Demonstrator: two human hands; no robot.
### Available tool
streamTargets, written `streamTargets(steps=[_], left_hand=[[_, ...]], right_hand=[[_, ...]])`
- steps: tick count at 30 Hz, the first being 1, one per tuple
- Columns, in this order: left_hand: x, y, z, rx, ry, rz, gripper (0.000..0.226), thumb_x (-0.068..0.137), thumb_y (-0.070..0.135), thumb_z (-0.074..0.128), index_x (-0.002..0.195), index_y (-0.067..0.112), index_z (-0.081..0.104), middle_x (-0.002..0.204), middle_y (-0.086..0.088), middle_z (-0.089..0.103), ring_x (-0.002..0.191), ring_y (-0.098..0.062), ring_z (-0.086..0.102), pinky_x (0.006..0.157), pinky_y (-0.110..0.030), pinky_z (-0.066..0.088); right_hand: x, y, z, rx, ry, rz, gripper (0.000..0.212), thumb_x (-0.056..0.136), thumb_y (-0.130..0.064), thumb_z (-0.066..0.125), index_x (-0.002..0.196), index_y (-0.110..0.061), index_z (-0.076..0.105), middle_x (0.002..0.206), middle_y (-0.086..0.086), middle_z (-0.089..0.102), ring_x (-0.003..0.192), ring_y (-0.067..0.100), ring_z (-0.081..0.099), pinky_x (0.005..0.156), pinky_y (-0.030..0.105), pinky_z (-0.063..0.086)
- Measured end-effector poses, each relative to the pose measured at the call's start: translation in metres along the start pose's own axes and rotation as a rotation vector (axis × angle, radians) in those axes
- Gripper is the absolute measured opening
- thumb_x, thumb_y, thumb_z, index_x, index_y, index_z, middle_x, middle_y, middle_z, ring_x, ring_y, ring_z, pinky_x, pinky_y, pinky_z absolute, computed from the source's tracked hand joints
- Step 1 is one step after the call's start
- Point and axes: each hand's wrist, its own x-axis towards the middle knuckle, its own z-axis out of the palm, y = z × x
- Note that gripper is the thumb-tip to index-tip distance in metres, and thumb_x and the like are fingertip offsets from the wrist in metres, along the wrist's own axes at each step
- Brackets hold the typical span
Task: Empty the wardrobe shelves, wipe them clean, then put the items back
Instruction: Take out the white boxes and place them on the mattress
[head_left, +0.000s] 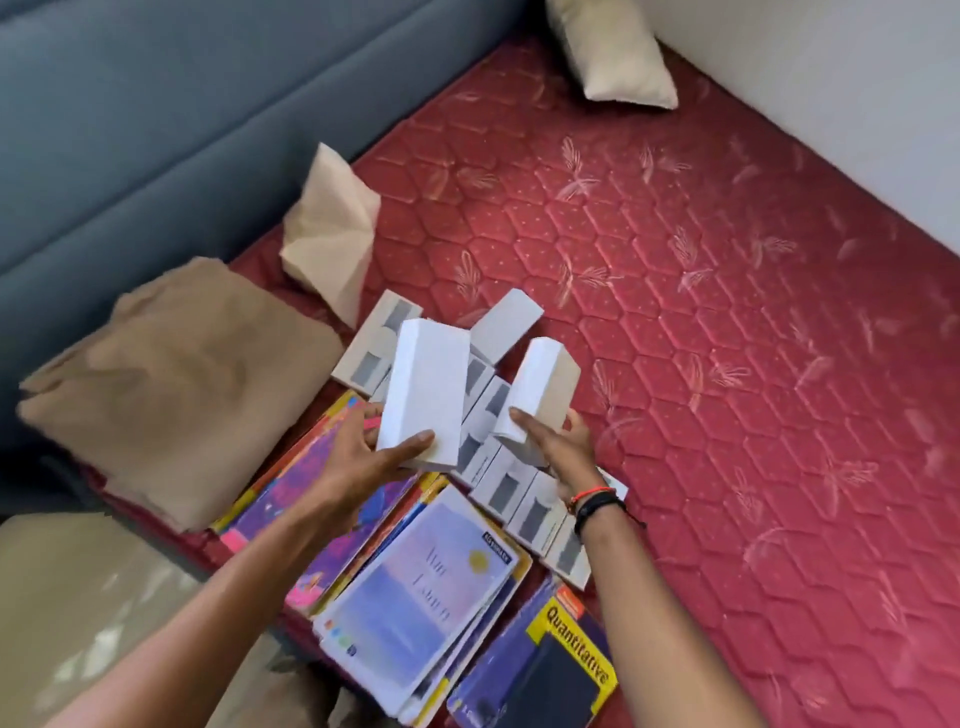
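Observation:
Over a red quilted mattress (675, 322), my left hand (363, 457) grips the near end of a long white box (423, 384), thumb across its front. My right hand (563, 447) holds a second white box (540, 395) by its lower end, lifted and tilted. Beneath both lie several white boxes with grey window cut-outs (514, 499), spread between my hands. Stacks of books sit nearer me: a purple-pink one (306, 467), a pale lilac one (415, 587) and a yellow-and-blue "Quantitative" book (561, 665).
A folded tan cloth (171, 384) lies at the mattress's left edge, with a crumpled brown paper bag (332, 239) behind it. A small beige pillow (613, 52) sits in the far corner. A grey upholstered headboard (156, 130) runs along the left, a white wall on the right.

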Motion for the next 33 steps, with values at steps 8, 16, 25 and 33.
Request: streamTargets(steps=[8,16,25,33], left_hand=[[0.14,-0.011,0.016,0.06,-0.015,-0.024,0.074,0.061,0.031,0.083,0.123,0.024,0.043,0.117,-0.01,0.06,0.1,-0.03,0.067,0.071,-0.032,0.059],[0.193,-0.051,0.025,0.094,0.014,-0.051,0.077,0.058,0.035,0.085,0.123,0.028,0.044,0.115,-0.009,0.064,0.1,-0.025,0.067,0.072,-0.031,0.06],[0.18,-0.048,0.08,0.299,-0.332,0.045,0.083,0.078,0.021,0.08,0.145,0.033,0.032,0.131,0.006,0.054,0.123,-0.011,0.051,0.083,-0.016,0.052],[0.189,-0.058,0.071,0.64,-0.35,0.133,0.087,0.084,0.032,0.073,0.153,0.031,0.019,0.156,0.008,0.03,0.132,-0.002,0.03,0.106,-0.02,0.026]], right_hand=[[0.212,0.022,0.027,-0.097,0.286,-0.066,0.088,0.052,-0.025,0.096,0.123,-0.008,0.049,0.116,0.01,0.066,0.104,0.025,0.065,0.094,0.044,0.053],[0.247,0.04,0.056,-0.35,0.394,-0.265,0.038,0.092,-0.045,0.06,0.107,-0.01,0.066,0.093,0.007,0.07,0.09,0.026,0.065,0.078,0.036,0.048],[0.136,0.029,0.025,0.171,-0.154,-0.068,0.043,0.089,-0.024,0.067,0.129,-0.014,0.054,0.117,0.004,0.071,0.106,0.018,0.068,0.088,0.037,0.056],[0.248,0.065,-0.03,0.167,0.455,-0.014,0.067,0.084,-0.038,0.07,0.136,-0.003,0.046,0.129,0.014,0.06,0.114,0.025,0.061,0.101,0.047,0.049]])
